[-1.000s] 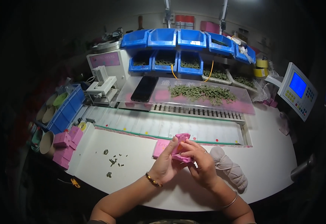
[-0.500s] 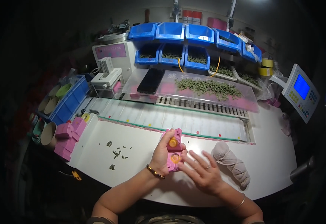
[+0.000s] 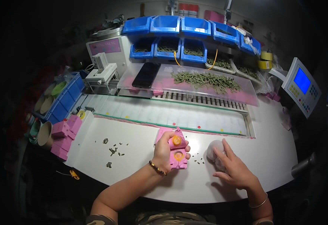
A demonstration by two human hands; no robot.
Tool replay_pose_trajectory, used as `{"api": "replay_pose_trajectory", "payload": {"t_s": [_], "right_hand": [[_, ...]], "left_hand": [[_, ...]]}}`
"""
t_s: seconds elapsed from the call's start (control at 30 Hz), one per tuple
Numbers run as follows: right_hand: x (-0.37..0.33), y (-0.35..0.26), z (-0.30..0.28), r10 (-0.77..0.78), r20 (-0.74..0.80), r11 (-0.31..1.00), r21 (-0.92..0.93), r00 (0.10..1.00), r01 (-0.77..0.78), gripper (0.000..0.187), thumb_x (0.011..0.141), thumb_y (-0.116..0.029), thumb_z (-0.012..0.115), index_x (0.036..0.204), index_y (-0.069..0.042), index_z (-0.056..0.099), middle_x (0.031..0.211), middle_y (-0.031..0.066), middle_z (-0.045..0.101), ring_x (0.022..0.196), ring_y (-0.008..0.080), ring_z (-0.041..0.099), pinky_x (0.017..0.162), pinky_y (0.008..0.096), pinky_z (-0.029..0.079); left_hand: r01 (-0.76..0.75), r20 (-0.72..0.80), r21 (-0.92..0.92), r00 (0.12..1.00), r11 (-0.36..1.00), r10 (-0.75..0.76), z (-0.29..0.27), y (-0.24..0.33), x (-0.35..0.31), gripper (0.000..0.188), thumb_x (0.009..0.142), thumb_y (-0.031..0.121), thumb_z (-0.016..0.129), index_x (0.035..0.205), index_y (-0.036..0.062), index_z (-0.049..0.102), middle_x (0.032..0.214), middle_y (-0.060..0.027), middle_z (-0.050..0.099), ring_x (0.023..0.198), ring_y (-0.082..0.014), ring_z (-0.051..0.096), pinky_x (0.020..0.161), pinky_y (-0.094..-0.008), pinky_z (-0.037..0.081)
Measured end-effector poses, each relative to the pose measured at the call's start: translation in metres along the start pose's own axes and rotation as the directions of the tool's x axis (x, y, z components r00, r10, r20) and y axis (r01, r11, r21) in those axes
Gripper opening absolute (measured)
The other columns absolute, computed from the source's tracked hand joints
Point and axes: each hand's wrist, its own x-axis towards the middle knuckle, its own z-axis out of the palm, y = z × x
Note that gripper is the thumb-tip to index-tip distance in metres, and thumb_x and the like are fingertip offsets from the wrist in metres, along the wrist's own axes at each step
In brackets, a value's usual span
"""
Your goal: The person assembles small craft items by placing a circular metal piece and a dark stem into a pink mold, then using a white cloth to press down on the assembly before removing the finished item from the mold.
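Note:
My left hand [image 3: 164, 150] is closed round a pink rubber mould [image 3: 178, 164] that lies spread in two halves, one above the other. Each half has a round orange-yellow centre; the lower one shows a ring-shaped hollow. More pink material [image 3: 161, 132] shows behind my fingers; whether it belongs to the same mould I cannot tell. My right hand [image 3: 236, 167] is open, fingers stretched and thumb apart, over the near side of a whitish cloth pouch [image 3: 213, 149]. It partly covers the pouch, and contact is hard to judge. Small dark green crumbs [image 3: 198, 159] lie between the mould and the pouch.
Green wax-like pieces [image 3: 113, 150] lie at left on the white table. Pink blocks [image 3: 65, 133] are stacked by a blue crate [image 3: 64, 99]. A conveyor [image 3: 156, 116] crosses behind, below a clear shelf with a phone [image 3: 146, 75] and green pieces [image 3: 209, 81]. A control panel [image 3: 303, 86] stands right.
My right hand has moved right, from beside the mould to the cloth pouch. Green crumbs now lie on the table between them. The left hand still holds the mould, tilted slightly differently.

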Motion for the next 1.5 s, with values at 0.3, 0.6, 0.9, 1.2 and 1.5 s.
{"api": "replay_pose_trajectory", "payload": {"t_s": [0.3, 0.6, 0.9, 1.2, 1.5], "right_hand": [[0.0, -0.01, 0.011, -0.008, -0.014, 0.997, 0.074, 1.0, 0.009, 0.086, 0.074, -0.009, 0.075, 0.148, -0.003, 0.032, 0.12, 0.0201, 0.058, 0.105, 0.0387, 0.057, 0.093, 0.0435, 0.046], [0.018, -0.063, -0.023, -0.429, -0.612, 0.871, -0.475, 0.664, 0.125, 0.055, 0.08, -0.001, 0.064, 0.135, -0.004, 0.056, 0.12, 0.0248, 0.063, 0.081, 0.0277, 0.063, 0.072, 0.0364, 0.05], [0.021, -0.062, -0.004, -0.395, -0.271, 0.846, -0.48, 0.878, 0.233, 0.05, 0.081, -0.009, 0.059, 0.13, -0.017, 0.063, 0.123, 0.0175, 0.064, 0.073, 0.0161, 0.062, 0.072, 0.0305, 0.046], [0.026, -0.088, -0.018, -0.513, -0.415, 0.769, -0.611, 0.751, 0.187, 0.046, 0.082, -0.009, 0.064, 0.128, -0.012, 0.064, 0.119, 0.0238, 0.065, 0.071, 0.0188, 0.06, 0.066, 0.0285, 0.044], [0.029, -0.089, -0.037, -0.448, -0.51, 0.838, -0.525, 0.734, 0.147, 0.044, 0.079, -0.012, 0.066, 0.123, -0.014, 0.068, 0.118, 0.0159, 0.067, 0.072, 0.0165, 0.06, 0.069, 0.0281, 0.042]], "left_hand": [[0.019, -0.034, 0.029, 0.999, 0.999, -0.018, 0.002, -0.008, 0.0, 0.033, 0.09, 0.03, 0.044, 0.083, 0.0, 0.055, 0.078, -0.0124, 0.056, 0.072, -0.0253, 0.058, 0.058, -0.0397, 0.052], [0.002, -0.053, 0.028, 0.999, 1.0, 0.0, 0.008, -0.015, -0.002, 0.027, 0.092, 0.029, 0.047, 0.088, 0.0034, 0.055, 0.08, -0.0109, 0.059, 0.069, -0.025, 0.06, 0.056, -0.0401, 0.053], [-0.179, -0.034, 0.079, 0.983, 0.981, 0.182, -0.003, -0.035, -0.003, 0.029, 0.099, 0.029, 0.042, 0.097, 0.0057, 0.06, 0.087, -0.0085, 0.064, 0.075, -0.0202, 0.065, 0.063, -0.0335, 0.055], [-0.701, 0.393, 0.672, 0.611, 0.239, 0.687, -0.01, -0.012, -0.011, 0.03, 0.099, 0.031, 0.045, 0.091, 0.0028, 0.053, 0.082, -0.0084, 0.057, 0.06, -0.0174, 0.058, 0.049, -0.0282, 0.049], [-0.429, 0.105, 0.484, 0.894, 0.763, 0.436, -0.021, -0.011, -0.022, 0.03, 0.101, 0.031, 0.043, 0.089, 0.0046, 0.051, 0.078, -0.0054, 0.055, 0.061, -0.0108, 0.055, 0.047, -0.0246, 0.046]]}}
